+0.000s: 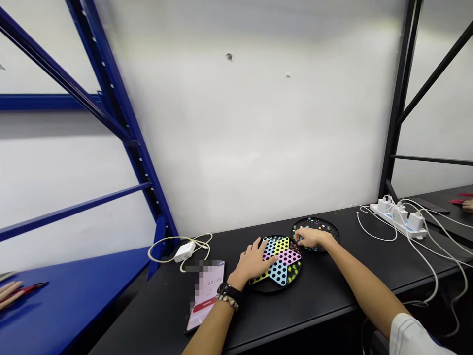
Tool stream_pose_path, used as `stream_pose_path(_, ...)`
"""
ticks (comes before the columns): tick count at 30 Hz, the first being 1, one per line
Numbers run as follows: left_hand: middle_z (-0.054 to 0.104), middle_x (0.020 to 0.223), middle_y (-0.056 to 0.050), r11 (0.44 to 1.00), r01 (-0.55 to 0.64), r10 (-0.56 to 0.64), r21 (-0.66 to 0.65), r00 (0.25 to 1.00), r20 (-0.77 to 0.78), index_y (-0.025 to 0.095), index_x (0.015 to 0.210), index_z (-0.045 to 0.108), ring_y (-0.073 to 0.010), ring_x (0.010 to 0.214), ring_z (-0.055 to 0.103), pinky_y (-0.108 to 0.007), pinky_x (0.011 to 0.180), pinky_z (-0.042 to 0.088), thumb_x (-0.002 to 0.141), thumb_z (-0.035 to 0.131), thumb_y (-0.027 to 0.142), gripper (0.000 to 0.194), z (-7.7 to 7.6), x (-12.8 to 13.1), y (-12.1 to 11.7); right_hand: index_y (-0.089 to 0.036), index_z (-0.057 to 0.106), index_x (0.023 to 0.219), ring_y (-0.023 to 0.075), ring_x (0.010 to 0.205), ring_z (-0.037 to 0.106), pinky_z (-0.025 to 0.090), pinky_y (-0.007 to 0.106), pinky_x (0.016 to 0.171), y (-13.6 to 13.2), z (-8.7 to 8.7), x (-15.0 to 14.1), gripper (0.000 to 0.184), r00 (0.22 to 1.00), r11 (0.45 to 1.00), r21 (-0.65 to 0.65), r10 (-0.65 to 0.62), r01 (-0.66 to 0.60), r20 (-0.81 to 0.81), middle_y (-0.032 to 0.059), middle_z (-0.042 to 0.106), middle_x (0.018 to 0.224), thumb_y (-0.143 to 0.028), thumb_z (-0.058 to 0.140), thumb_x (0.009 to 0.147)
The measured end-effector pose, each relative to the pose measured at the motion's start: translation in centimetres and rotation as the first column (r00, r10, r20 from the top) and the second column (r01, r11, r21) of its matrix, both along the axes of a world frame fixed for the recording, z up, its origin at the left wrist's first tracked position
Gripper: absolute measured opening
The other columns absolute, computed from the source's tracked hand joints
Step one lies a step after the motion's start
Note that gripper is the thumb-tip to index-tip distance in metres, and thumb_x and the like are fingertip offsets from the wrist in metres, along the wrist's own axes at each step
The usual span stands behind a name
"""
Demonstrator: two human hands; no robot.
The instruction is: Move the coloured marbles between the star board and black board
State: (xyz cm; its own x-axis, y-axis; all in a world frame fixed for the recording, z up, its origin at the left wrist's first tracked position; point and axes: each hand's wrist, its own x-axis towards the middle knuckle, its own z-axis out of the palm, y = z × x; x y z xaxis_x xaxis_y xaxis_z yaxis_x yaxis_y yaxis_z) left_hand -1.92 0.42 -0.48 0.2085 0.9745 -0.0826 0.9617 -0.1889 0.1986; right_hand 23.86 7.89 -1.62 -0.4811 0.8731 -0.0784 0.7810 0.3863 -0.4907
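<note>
Your left forearm (212, 328) leads to a left hand (254, 260) spread on the star board (283, 259); rightward, your bunched right hand (309, 237), hold unclear, seemingly picks at small pieces (320, 228) in the round tray (336, 231); lifting one calls for pinching.

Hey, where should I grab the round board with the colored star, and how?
I'd take the board by its black rim, coming from the near right: it lies flat, that stretch of round edge is uncovered, and the left hand covers part of the left side.
</note>
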Motion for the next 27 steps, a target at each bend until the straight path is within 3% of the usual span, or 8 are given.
stream_pose_path(3, 0.019, 0.161, -0.009, 0.999, 0.014, -0.015, -0.029, 1.0, -0.003, 0.026, 0.151, 0.027, -0.0383, 0.142, 0.027, -0.054, 0.11, 0.031, 0.073, 0.04, 0.081, 0.096, 0.3, -0.6, 0.3, -0.019, 0.055, 0.084, 0.0081, 0.055, 0.047, 0.033, 0.019, 0.05, 0.3, 0.1, 0.3, 0.017, 0.921, 0.989, -0.133, -0.107, 0.061, -0.375, -0.0022, 0.056, 0.07, -0.034, 0.061, 0.082)
stream_pose_path(6, 0.026, 0.158, -0.011, 1.0, -0.019, 0.019, 0.012, 0.999, -0.031, 0.024, 0.151, 0.029, -0.0375, 0.14, 0.031, -0.054, 0.108, 0.033, 0.071, 0.04, 0.083, 0.1, 0.4, -0.7, 0.4, -0.022, 0.046, 0.086, 0.0042, 0.038, 0.024, 0.019, 0.017, 0.039, 0.6, 0.8, 0.9, 0.029, 0.591, 0.928, -0.371, -0.279, -0.037, -0.757, -0.0103, 0.038, 0.056, -0.05, 0.053, 0.086)
stream_pose_path(9, 0.035, 0.154, -0.016, 0.996, -0.078, 0.08, 0.053, 0.996, -0.046, 0.021, 0.149, 0.032, -0.0381, 0.137, 0.036, -0.053, 0.105, 0.036, 0.071, 0.043, 0.082, 0.1, 0.5, -0.5, 0.4, -0.022, 0.043, 0.085, 0.004, 0.036, 0.02, 0.011, 0.018, 0.036, 0.9, 1.6, 1.4, 0.03, 0.279, 0.867, -0.475, -0.424, -0.152, -0.862, -0.0106, 0.036, 0.056, -0.052, 0.048, 0.087)
stream_pose_path(12, 0.042, 0.147, -0.019, 0.981, -0.171, 0.178, 0.095, 0.982, -0.067, 0.017, 0.147, 0.037, -0.0384, 0.131, 0.042, -0.052, 0.101, 0.038, 0.072, 0.042, 0.081, 0.098, 0.7, -0.2, 0.1, -0.022, 0.043, 0.082, 0.0043, 0.036, 0.021, 0.009, 0.018, 0.035, 1.0, 1.6, 1.1, 0.031, 0.19, 0.841, -0.519, -0.49, -0.155, -0.851, -0.0092, 0.038, 0.055, -0.052, 0.046, 0.088)
stream_pose_path(16, 0.049, 0.137, -0.023, 0.945, -0.263, 0.293, 0.195, 0.945, -0.145, 0.012, 0.144, 0.04, -0.0382, 0.122, 0.049, -0.048, 0.095, 0.042, 0.083, 0.036, 0.072, 0.086, 0.6, 0.3, -0.4, -0.021, 0.041, 0.068, 0.0045, 0.036, 0.021, 0.011, 0.019, 0.036, 0.3, 1.0, -1.6, 0.038, 0.324, 0.903, -0.43, -0.404, -0.009, -0.856, -0.009, 0.034, 0.051, -0.054, 0.052, 0.085)
stream_pose_path(20, 0.056, 0.126, -0.022, 0.94, -0.22, 0.271, 0.259, 0.945, -0.183, 0.012, 0.139, 0.045, -0.0368, 0.113, 0.056, -0.044, 0.088, 0.045, 0.09, 0.034, 0.062, 0.071, 0.3, 0.1, -0.5, -0.021, 0.032, 0.054, 0.007, 0.045, 0.028, 0.024, 0.022, 0.045, -2.3, 0.5, -6.7, 0.05, 0.551, 0.984, -0.004, -0.102, 0.176, -0.828, -0.0062, 0.027, 0.049, -0.053, 0.052, 0.086)
stream_pose_path(23, 0.06, 0.117, -0.019, 0.947, -0.188, 0.24, 0.26, 0.953, -0.184, 0.014, 0.131, 0.05, -0.0335, 0.105, 0.062, -0.041, 0.083, 0.048, 0.093, 0.034, 0.053, 0.057, 0.3, -0.3, -0.3, -0.019, 0.032, 0.052, 0.0083, 0.051, 0.031, 0.028, 0.023, 0.051, -4.9, 0.0, -10.6, 0.05, 0.704, 0.947, 0.272, 0.077, 0.168, -0.706, -0.0041, 0.032, 0.051, -0.047, 0.045, 0.092)
stream_pose_path(27, 0.061, 0.113, -0.017, 0.958, -0.168, 0.222, 0.231, 0.947, -0.231, 0.015, 0.124, 0.053, -0.0292, 0.102, 0.065, -0.036, 0.079, 0.05, 0.093, 0.036, 0.027, 0.037, 0.5, -0.8, 0.0, -0.018, 0.045, 0.054, 0.0098, 0.056, 0.041, 0.032, 0.023, 0.058, -7.1, -0.9, -13.3, 0.042, 0.865, 0.854, 0.519, 0.276, -0.022, -0.418, -0.0019, 0.049, 0.057, -0.036, 0.048, 0.092)
